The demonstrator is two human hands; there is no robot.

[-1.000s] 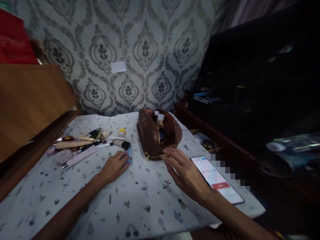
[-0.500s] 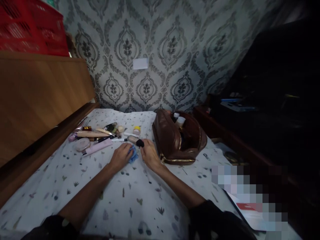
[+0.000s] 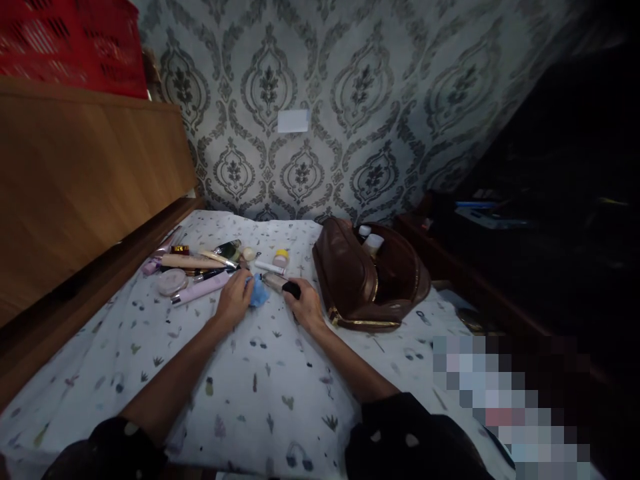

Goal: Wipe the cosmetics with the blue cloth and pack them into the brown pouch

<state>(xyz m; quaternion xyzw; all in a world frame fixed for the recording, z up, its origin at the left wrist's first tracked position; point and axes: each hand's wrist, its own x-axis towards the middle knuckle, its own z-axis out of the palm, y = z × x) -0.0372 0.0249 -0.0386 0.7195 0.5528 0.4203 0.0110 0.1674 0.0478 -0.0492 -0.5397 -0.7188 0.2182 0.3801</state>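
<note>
My left hand (image 3: pixel 235 299) is closed round a crumpled light-blue cloth (image 3: pixel 259 292), which pokes out on its right side. Just right of it, my right hand (image 3: pixel 307 307) grips the black-capped end of a small clear bottle with beige contents (image 3: pixel 274 281). The bottle lies tilted, its other end pointing left toward the cloth. Left of my hands lie a pink tube (image 3: pixel 200 289), a round compact (image 3: pixel 171 282) and several makeup brushes (image 3: pixel 193 263). A white tube (image 3: pixel 270 268) and a yellow-lidded jar (image 3: pixel 281 257) are just beyond the bottle.
An unzipped brown leather bag (image 3: pixel 345 273) with bottles inside stands right of my right hand. A wooden cabinet side (image 3: pixel 95 180) with a red crate (image 3: pixel 75 47) on top borders the left. The patterned white sheet (image 3: pixel 240 400) spreads below, and a papered wall rises behind.
My left hand has drawn slightly left with the blue cloth, away from the bottle, so the gap between my hands is wider. The view has shifted a little.
</note>
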